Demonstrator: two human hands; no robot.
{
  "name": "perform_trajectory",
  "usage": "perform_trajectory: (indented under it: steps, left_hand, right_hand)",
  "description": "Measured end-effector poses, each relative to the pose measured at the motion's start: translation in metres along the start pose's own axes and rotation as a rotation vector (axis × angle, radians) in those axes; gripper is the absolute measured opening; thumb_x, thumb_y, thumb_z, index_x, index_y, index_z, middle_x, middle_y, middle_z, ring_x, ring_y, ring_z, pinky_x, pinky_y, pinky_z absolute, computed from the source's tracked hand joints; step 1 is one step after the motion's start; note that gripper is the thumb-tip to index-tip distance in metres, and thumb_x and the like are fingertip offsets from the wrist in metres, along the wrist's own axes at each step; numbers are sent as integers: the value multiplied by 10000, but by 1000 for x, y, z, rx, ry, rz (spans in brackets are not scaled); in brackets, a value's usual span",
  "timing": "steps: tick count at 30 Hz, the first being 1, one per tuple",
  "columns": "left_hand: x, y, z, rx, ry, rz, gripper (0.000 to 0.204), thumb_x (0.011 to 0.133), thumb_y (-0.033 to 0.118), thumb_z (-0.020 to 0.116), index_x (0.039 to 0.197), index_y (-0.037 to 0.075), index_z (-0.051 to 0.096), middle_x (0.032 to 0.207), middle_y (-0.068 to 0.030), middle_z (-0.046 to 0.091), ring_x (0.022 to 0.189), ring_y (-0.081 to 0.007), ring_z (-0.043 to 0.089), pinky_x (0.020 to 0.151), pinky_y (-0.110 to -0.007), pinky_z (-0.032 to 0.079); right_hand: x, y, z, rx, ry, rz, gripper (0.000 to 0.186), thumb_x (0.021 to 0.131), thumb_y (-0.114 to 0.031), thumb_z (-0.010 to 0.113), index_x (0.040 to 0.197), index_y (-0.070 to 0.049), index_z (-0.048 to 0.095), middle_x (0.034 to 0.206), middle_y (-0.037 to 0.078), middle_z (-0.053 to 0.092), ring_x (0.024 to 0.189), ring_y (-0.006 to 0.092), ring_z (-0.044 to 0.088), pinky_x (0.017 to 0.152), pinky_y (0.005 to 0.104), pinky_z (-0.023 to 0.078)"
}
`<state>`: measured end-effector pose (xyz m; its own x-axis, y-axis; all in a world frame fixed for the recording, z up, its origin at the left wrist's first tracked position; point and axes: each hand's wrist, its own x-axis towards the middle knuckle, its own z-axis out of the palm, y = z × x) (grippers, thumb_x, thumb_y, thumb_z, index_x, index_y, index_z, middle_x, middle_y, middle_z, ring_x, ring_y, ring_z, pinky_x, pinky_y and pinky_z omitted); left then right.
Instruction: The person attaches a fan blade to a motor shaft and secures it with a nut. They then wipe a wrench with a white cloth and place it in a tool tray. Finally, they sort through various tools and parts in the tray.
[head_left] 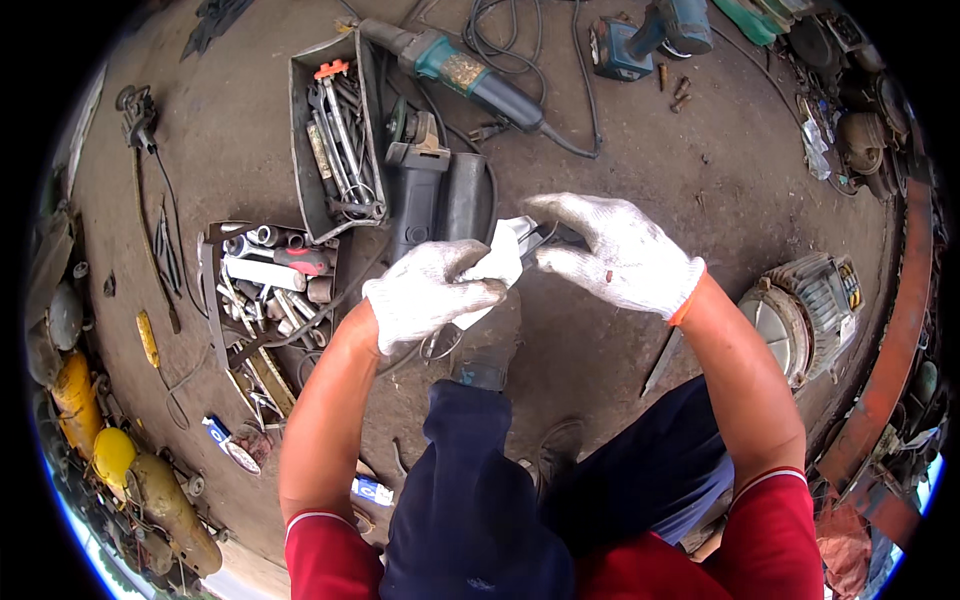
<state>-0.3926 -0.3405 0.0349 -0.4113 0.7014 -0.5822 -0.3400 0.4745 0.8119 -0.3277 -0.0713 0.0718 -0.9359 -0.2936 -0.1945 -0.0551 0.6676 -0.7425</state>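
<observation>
My left hand [432, 290], in a white knit glove, is closed on a crumpled white wrapper [507, 250] that looks like paper or thin plastic. A grey, dark-edged part [535, 238] shows at the wrapper's right side; what it is I cannot make out. Just right of it is my right hand [615, 250], gloved likewise, with a small brown stain on the back. Its thumb and forefinger stand apart, close to the grey part; whether the thumb touches it is unclear. Beyond my left hand lies a black angle grinder [418, 190], beside a dark cylinder [465, 190].
A metal tray [300, 200] of wrenches stands beyond my left hand. Nearer is an open box [210, 275] of sockets. A teal grinder [465, 80] and its cord lie farther off, with a blue cordless tool [665, 35]. A finned motor housing [815, 310] sits at right.
</observation>
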Motion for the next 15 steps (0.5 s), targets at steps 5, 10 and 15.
perform_trajectory:
  steps: [5,10,15]
  left_hand:
    - [56,-35,23,230,182,1,501,995,406,721,1228,-37,703,1119,-131,707,1020,-218,665,919,-366,523]
    - [73,-37,50,935,646,383,447,1036,442,638,1097,9,728,1257,-206,672,1147,-419,646,983,-516,516]
    - [56,-10,105,-244,316,138,405,1084,404,649,1084,4,705,1050,-90,701,963,-268,653,896,-411,540]
  right_hand:
    - [-60,33,-14,-32,-98,426,396,990,-264,730,1276,11,723,1175,240,769,1120,414,734,969,483,571]
    - [-135,49,-30,167,367,900,316,1015,-169,717,1263,25,731,1051,199,795,968,244,779,888,369,593]
    - [-111,3,24,719,745,834,305,1063,-108,660,1315,65,668,1075,120,780,902,174,741,797,320,587]
